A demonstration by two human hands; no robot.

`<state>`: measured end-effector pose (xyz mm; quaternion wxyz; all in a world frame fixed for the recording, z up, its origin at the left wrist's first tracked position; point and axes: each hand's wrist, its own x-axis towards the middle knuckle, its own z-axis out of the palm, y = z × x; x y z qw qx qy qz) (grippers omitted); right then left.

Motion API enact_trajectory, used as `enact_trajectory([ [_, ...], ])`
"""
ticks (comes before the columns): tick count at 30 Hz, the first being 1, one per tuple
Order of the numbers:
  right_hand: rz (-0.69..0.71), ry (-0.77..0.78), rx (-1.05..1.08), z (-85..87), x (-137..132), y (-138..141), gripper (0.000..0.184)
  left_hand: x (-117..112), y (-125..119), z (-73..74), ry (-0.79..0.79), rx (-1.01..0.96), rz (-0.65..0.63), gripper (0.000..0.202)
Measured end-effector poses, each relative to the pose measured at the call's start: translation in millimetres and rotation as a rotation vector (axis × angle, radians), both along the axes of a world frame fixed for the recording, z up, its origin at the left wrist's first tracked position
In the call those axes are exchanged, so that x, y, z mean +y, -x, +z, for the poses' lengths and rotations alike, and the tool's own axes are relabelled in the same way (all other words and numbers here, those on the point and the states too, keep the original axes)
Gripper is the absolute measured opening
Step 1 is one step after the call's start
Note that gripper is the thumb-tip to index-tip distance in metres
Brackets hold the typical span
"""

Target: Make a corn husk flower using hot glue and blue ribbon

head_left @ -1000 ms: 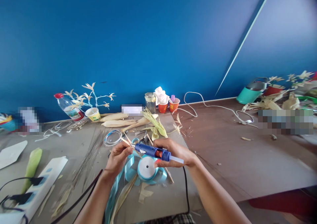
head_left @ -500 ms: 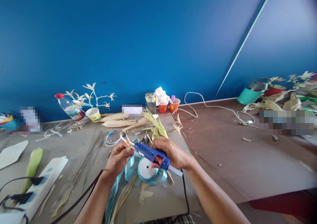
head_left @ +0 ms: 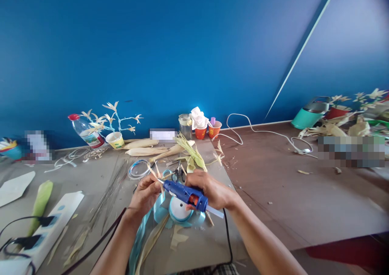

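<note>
My right hand [head_left: 206,188] is wrapped round a blue hot glue gun [head_left: 182,192], with a clear glue stick [head_left: 215,211] poking out of its back end. The gun's nozzle points left and meets the pale corn husk strips [head_left: 154,170] pinched in my left hand [head_left: 148,192]. Whether the tip touches the husk I cannot tell. Below the gun lies a roll of light blue ribbon [head_left: 179,210], partly covered by it. Loose ribbon [head_left: 141,238] trails down beside my left forearm. Scissors [head_left: 175,175] lie just behind the gun.
Corn husks [head_left: 146,150] and a coil of wire [head_left: 139,169] lie behind my hands. A bottle [head_left: 88,133], a husk-flower branch in a yellow cup [head_left: 114,140] and red paper cups [head_left: 214,129] line the wall. At left is a power strip [head_left: 54,226]; a black cord [head_left: 227,238] hangs at right.
The glue gun's nozzle has shifted slightly left and down against the husk strips. My left hand has stayed nearly in place, still pinching them.
</note>
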<state>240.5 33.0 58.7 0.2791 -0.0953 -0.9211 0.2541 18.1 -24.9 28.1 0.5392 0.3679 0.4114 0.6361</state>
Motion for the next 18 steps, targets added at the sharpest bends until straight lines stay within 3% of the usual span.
enact_trajectory([
  [13, 0.034, 0.089, 0.036, 10.0, 0, -7, 0.040, 0, 5, -3.4, -0.025, -0.081, -0.008, 0.027],
  [18, 0.058, 0.110, 0.049, 6.0, 1, -7, 0.038, -1, 4, -4.9, -0.013, -0.070, 0.002, 0.024],
])
